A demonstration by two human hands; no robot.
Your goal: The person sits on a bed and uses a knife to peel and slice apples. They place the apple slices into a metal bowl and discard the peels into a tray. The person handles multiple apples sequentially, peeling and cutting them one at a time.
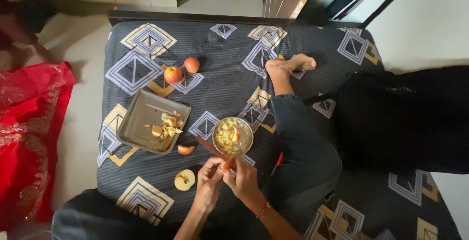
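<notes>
Seen from above, on a dark patterned bedspread. Left hand curled shut around a small piece of apple, just near of the round steel bowl of apple chunks. Right hand closed on a red-handled knife angled far-left. Best cut slowly, blade away from fingers, pieces dropped straight into the bowl. Left of it: grey square tray of peelings, halved apple.

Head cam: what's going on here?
A person sits on a patterned bed cover cutting apple. The left hand and right hand meet on a small apple piece, with an orange-handled knife angled over a steel bowl of chunks. A square tray holds scraps. A halved apple, a wedge and two whole apples lie nearby.
</notes>
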